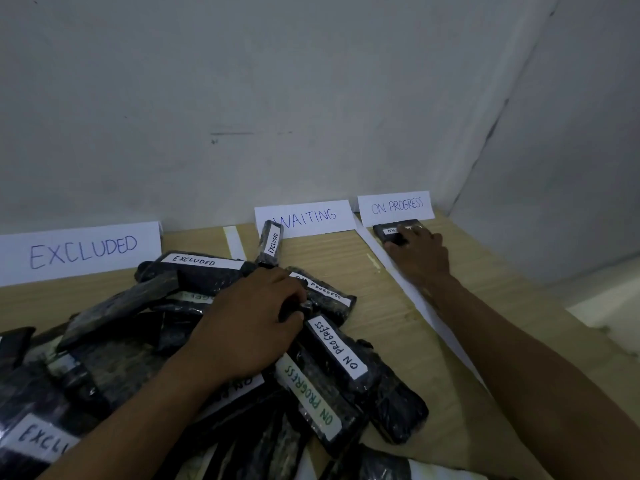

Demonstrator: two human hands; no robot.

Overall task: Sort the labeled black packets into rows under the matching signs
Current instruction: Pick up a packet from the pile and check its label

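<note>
Up top, a grey, scuffed plaster wall (pixel 277 98), folding into a corner at the upper right. Below it, a pale wooden tabletop (pixel 381 306).

Propped along the wall's foot, three white paper signs with handwritten words: an EXCLUDED sign (pixel 83 252) at the left edge, a WAITING sign (pixel 308 218) in the middle, an ON PROGRESS sign (pixel 396 206) right of centre. Flat on the wood, two white paper strips: a short strip (pixel 235 242) left of the WAITING sign and a long strip (pixel 433 313) slanting down toward the lower right.

Down in the lower left and centre, a heaped pile of black plastic-wrapped packets (pixel 114 341) with white labels, tumbled over one another, EXCLUDED and ON PROGRESS readable among them. Poking up from the pile's far edge, a tilted black packet labelled EXCLUDED (pixel 272 244), covering the first letter of the WAITING sign.

Centre of the frame: left hand (pixel 256 317) down in the heap, fingers and thumb curled round the end of a glossy black packet (pixel 306 304), its label out of sight. Just right of it, two ON PROGRESS packets lying side by side.

Upper right: right hand (pixel 419 252) stretched far out, well apart from the left. Fingers draped over a small black packet with a white label (pixel 389 233), thumb against its near edge, only "ON" showing. Packet flat on the wood, directly in front of the ON PROGRESS sign.
</note>
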